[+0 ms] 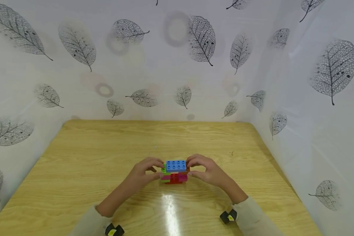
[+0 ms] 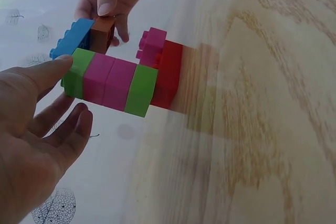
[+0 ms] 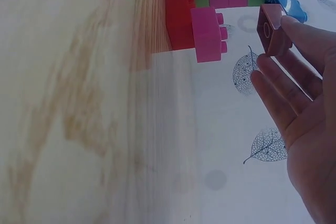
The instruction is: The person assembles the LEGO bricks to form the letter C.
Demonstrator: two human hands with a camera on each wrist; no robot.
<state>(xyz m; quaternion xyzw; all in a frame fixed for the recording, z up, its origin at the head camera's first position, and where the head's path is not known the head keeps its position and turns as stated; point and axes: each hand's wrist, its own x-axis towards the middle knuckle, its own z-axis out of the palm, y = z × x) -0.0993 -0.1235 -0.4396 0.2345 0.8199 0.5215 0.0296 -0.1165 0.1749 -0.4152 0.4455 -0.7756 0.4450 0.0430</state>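
Note:
A small structure of toy building bricks stands on the wooden table. A red brick (image 2: 169, 72) forms its base. On its left, a column of two pink bricks (image 2: 107, 80) lies between a lower green brick (image 2: 140, 90) and an upper green brick (image 2: 79, 72). Another pink brick (image 3: 206, 35) sits on the red one's right end. My left hand (image 1: 144, 170) pinches the upper green brick. A blue brick (image 1: 175, 166) spans the top, with a brown brick (image 3: 270, 30) beneath its right end. My right hand (image 1: 207, 168) pinches that brown brick, which hangs apart from the lower pink brick.
The wooden table (image 1: 106, 147) extends around the bricks. White sheeting with a leaf print (image 1: 165, 75) rises behind it and along both sides. Each sleeved wrist carries a black device; the left device (image 1: 114, 230) and right device (image 1: 228, 216) have yellow marks.

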